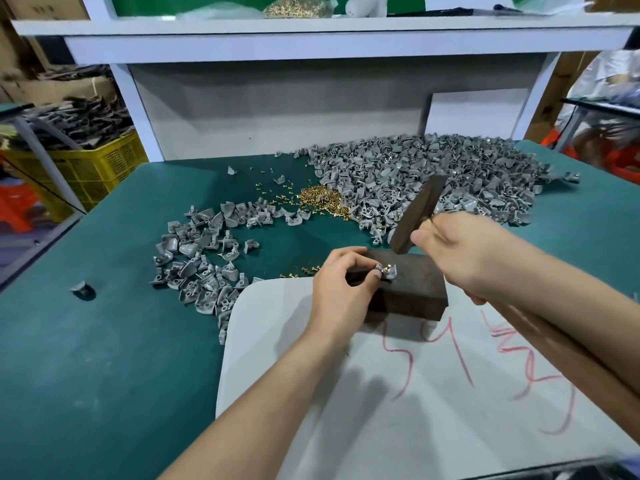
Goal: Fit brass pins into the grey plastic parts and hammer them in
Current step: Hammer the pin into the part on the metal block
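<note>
A smaller heap (199,258) of grey parts and one brass pin pile (323,199) are too dense to count. The left hand (341,284) pinches one grey part (387,273), seemingly with one pin (389,262) upright in it, on the dark block (412,291). The right hand (462,249) grips one blurred hammer (420,209), its handle mostly hidden, before the larger heap (460,168).

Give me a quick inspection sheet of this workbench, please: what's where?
Surface: green table with a white board bearing red scribbles.
Job's things: grey part with a brass pin on a dark block; hammer poised above it; brass pins heap; grey parts pile.
Clutter: stray grey part at the left.
Hands: left hand pinches the grey part; right hand grips the hammer.
Cables: nothing seen on the table.
Surroundings: shelf above; yellow crate at left.
</note>
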Demonstrator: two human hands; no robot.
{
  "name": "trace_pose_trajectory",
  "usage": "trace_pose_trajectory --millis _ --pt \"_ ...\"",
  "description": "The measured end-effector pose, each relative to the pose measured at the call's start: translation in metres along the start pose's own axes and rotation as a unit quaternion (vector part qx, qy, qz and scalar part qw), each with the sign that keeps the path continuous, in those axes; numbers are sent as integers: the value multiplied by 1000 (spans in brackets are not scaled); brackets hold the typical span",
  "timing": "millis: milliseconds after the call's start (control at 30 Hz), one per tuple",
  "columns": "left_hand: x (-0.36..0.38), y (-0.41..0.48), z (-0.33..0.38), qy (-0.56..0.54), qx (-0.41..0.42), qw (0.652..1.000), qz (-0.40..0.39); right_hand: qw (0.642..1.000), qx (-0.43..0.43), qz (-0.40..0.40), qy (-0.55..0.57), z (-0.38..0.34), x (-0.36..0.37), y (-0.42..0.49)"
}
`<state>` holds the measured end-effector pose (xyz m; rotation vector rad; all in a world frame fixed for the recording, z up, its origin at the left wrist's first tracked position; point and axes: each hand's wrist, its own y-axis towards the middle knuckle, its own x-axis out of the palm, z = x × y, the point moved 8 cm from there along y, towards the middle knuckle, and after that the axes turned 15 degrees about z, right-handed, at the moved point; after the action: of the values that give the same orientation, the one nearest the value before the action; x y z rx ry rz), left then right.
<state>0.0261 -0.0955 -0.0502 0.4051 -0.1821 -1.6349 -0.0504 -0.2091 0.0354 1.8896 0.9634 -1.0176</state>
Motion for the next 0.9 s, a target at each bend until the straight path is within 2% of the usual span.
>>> trace_pose_trajectory --millis 100,233,333,467,567,700,800,900 --pt "-1 0 0 7 6 1000 -1 999 11 -31 -24 2 11 -3" --pt "1 1 -2 -10 -12 1000 -3 999 6 -13 -39 1 0 6" --pt "1 0 1 -5 -3 1000 -7 998 23 -52 -34 -1 6 3" --pt "0 1 -3 -7 -18 1000 -3 999 3 -27 -35 -11 -7 7" --pt "0 0 0 -7 -10 1000 -5 998 20 -50 -22 -15 0 1" --pt "-1 2 -3 -24 -29 999 -12 998 -14 -29 -46 -21 -3 3" --pt "0 0 -2 -17 -16 1000 -12 998 -3 -55 -44 -19 7 0" --pt "-2 0 0 -22 -17 1000 -5 999 1 -35 -25 -17 3 7"
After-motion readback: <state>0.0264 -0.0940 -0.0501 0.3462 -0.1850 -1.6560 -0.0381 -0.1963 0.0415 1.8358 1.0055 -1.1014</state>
